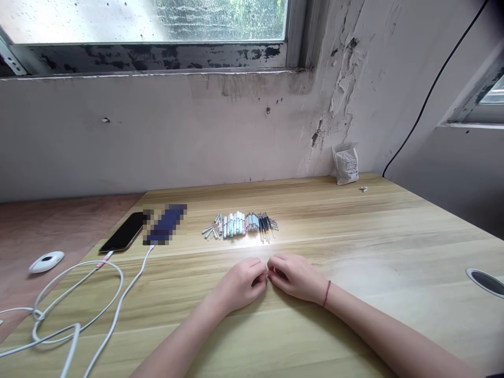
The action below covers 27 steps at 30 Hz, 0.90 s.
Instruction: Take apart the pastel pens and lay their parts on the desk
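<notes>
My left hand (244, 283) rests on the wooden table (165, 320) with its fingers curled in a loose fist. Facing it, my right hand (293, 277) is curled the same way, a thin red string bracelet (326, 293) round the wrist. The fingertips of the two hands nearly meet, and I see nothing held in either. Just beyond them lies a row of small items: slim light-coloured sticks (211, 229) at the left, white and pale-blue capped tubes (234, 224), grey-blue pieces (252, 222), then thin black sticks with orange bands (266, 227).
At the left lie a black phone (123, 232) and a blurred dark-blue rectangle (167, 223), both with white cables (122, 302). A white oval device (46, 261) sits on the pinkish surface. A crumpled white packet (346, 164) stands by the wall; a round grommet (486, 282) is at the right.
</notes>
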{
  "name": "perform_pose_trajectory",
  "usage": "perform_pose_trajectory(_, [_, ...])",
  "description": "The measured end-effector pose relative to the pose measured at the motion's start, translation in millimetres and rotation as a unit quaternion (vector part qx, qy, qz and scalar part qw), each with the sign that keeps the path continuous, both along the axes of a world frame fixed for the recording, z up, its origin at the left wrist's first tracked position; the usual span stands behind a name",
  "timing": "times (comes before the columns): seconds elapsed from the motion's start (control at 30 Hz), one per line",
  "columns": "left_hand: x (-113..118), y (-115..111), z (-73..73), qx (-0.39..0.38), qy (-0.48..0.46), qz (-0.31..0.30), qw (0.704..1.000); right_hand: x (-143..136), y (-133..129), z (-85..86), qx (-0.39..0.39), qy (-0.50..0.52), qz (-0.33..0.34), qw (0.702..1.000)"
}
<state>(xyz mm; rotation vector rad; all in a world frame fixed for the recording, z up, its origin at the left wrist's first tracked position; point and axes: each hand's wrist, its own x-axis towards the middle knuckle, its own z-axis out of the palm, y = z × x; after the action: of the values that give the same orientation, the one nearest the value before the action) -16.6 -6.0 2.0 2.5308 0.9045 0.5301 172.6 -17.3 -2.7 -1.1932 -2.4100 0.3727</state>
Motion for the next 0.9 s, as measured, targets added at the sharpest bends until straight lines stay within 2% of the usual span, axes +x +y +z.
perform_pose_trajectory(0.9, [-0.5, 0.9, -1.7, 0.000, 0.004, -0.001, 1.000, 0.5, 0.6, -1.5, -0.001, -0.005, 0.000, 1.000])
